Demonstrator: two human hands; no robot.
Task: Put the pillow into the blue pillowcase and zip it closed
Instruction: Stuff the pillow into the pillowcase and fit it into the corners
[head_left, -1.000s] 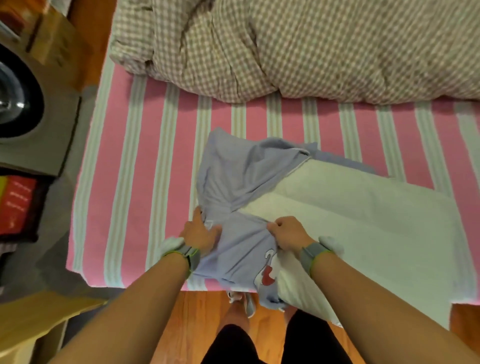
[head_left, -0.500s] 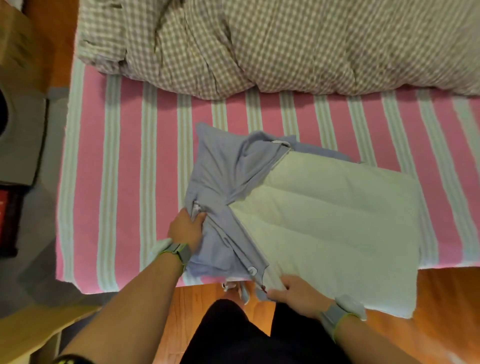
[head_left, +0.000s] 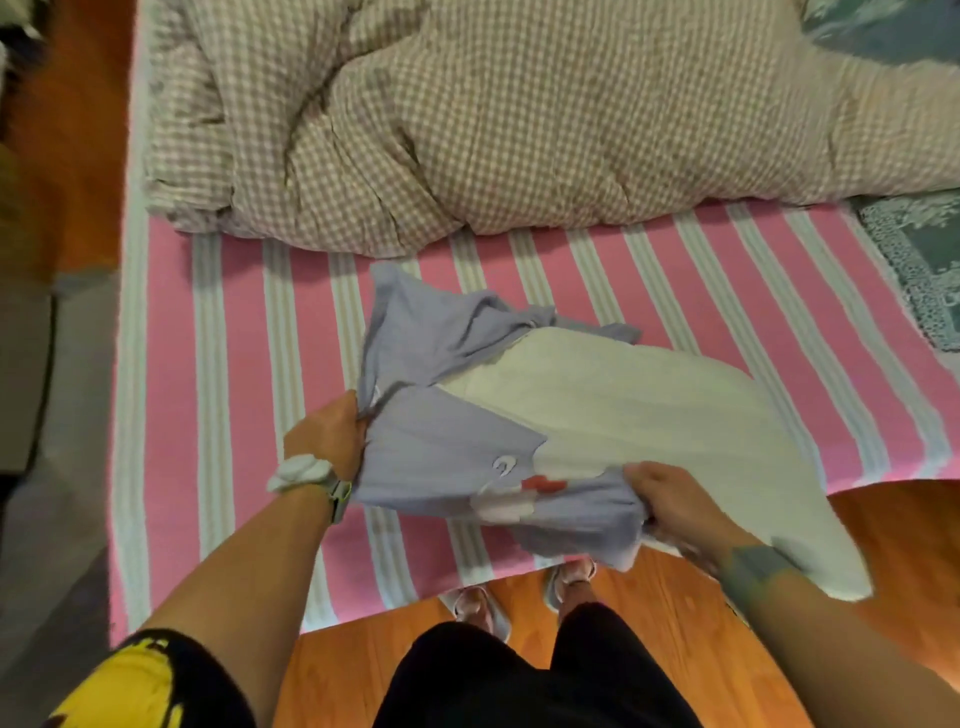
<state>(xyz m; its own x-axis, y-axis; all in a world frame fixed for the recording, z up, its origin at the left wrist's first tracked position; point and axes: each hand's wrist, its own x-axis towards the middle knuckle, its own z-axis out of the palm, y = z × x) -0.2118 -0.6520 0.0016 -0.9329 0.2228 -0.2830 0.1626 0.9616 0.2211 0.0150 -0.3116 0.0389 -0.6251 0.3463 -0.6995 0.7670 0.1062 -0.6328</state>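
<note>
Your left hand (head_left: 332, 434) and right hand (head_left: 670, 501) each grip the bunched pillowcase (head_left: 441, 452) mouth; the pillow (head_left: 649, 415), lying on the bed (head_left: 208, 364), extends rightward from your fingers, only its left end sleeved, right hand nearer

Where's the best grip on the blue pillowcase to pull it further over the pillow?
Probably the open hem, at both ends, from the near-left side. The pillowcase is bunched over only the pillow's left end; the left hand and right hand already pinch that fabric, so pulling rightward should sleeve it on.
</note>
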